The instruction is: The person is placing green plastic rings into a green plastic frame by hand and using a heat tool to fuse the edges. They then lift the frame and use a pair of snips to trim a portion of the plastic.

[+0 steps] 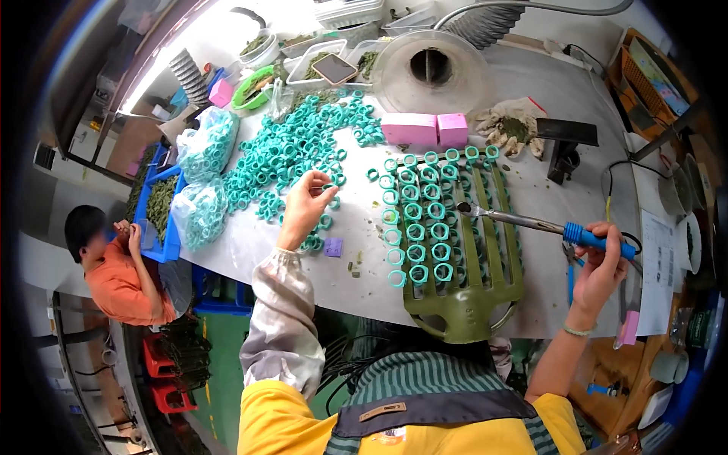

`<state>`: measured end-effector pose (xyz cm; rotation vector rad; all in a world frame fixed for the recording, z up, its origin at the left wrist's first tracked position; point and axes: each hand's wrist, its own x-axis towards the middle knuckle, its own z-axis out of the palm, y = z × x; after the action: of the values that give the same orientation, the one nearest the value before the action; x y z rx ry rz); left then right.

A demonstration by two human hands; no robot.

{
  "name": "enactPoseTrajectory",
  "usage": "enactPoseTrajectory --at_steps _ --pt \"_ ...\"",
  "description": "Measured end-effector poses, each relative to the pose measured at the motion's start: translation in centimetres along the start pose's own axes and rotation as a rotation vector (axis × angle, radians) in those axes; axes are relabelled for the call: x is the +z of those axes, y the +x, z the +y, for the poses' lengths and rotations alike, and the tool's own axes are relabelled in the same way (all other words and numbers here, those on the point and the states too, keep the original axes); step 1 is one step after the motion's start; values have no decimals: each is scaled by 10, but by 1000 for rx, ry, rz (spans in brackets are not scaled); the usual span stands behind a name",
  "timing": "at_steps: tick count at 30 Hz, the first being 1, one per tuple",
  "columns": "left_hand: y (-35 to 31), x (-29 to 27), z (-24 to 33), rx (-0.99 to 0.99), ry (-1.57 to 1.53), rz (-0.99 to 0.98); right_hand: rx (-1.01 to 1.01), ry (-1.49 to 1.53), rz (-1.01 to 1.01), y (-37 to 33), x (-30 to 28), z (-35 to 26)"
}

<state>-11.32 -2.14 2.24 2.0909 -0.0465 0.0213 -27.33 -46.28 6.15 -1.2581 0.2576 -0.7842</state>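
My left hand (305,206) is at the near edge of a large heap of teal rings (284,148), its fingers pinched on one small teal ring (328,187). My right hand (600,262) grips the blue handle of a soldering iron (531,222). The iron's dark, flattened tip lies over an olive-green barred rack (464,303). Rows of teal rings (413,211) stand along the rack's left bars and far end, while parts of the right bars show bare. Whether the tip touches a bar, I cannot tell.
Pink blocks (409,129) and a soiled glove (509,125) lie beyond the rack, near a black stand (565,148). Bags of rings (205,144) sit left of the heap. A purple block (333,247) lies near my left hand. Another person (125,273) sits at far left.
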Motion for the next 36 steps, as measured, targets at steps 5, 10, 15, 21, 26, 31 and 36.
enactPoseTrajectory --at_steps 5,10,15,21,26,31,36 --pt "-21 52 73 233 -121 -263 -27 6 -30 -1 3 2" --pt "-25 119 103 644 217 -235 -23 11 -17 2 2 15" --pt "-12 144 94 719 288 -252 -34 37 -54 2 11 31" --pt "-8 141 90 732 322 -278 -24 10 -43 1 10 25" --pt "-3 138 92 715 190 -266 -20 33 9 2 -5 7" --pt "43 41 20 446 296 161 18 47 32 -1 -4 2" --pt "49 -14 -42 68 732 209 4 36 5 -1 -4 0"
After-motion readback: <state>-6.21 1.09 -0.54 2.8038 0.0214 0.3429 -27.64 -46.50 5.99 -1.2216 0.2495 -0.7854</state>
